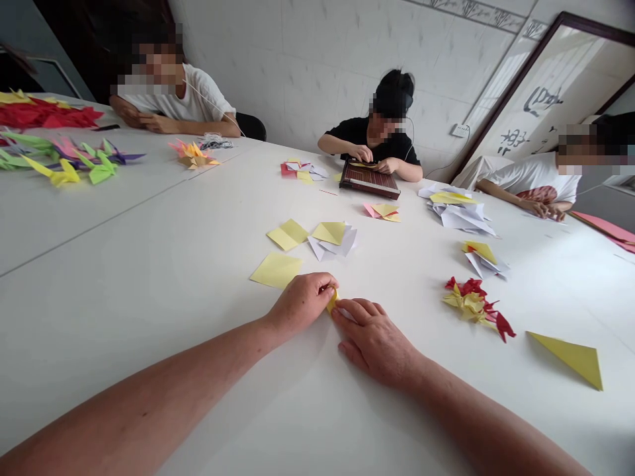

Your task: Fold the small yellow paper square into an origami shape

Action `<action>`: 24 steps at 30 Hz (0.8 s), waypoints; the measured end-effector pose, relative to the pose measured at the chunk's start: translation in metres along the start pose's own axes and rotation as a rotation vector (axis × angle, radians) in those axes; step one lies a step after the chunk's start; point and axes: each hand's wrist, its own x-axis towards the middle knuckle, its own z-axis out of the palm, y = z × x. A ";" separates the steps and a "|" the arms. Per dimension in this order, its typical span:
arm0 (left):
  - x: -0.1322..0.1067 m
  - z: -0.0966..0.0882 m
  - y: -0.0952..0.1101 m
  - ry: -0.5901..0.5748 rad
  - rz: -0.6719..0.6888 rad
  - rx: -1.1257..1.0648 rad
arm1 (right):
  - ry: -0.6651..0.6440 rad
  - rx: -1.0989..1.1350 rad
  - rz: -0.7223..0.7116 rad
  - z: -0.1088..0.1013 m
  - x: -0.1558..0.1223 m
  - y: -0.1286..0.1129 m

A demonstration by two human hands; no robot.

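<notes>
A small piece of yellow paper point(332, 302) is between my hands on the white table point(208, 390); they cover most of it. My left hand point(303, 303) pinches its upper end, fingers curled. Against its lower right side lies my right hand point(377, 340), palm down, with the fingertips touching the paper and the fingers stretched forward. Just beyond my left hand lies a flat yellow sheet point(275, 270). Farther out are a creased yellow sheet point(288, 234) and another yellow sheet point(329, 232) on top of white papers point(342, 246).
Red and yellow folded paper figures point(473, 305) and a folded yellow triangle point(570, 357) lie to the right. Across the table a person works at a paper trimmer point(370, 180). Two more people sit left and right. Colourful paper cranes point(94, 162) are at far left.
</notes>
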 end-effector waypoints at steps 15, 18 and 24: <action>0.003 0.002 -0.002 0.068 -0.044 -0.039 | 0.005 -0.008 -0.013 0.002 -0.001 0.001; 0.003 0.002 -0.003 0.064 -0.047 -0.045 | 0.006 -0.005 -0.019 0.003 -0.001 0.002; 0.004 0.002 -0.004 0.058 -0.045 -0.050 | -0.003 -0.003 -0.013 0.003 -0.002 0.002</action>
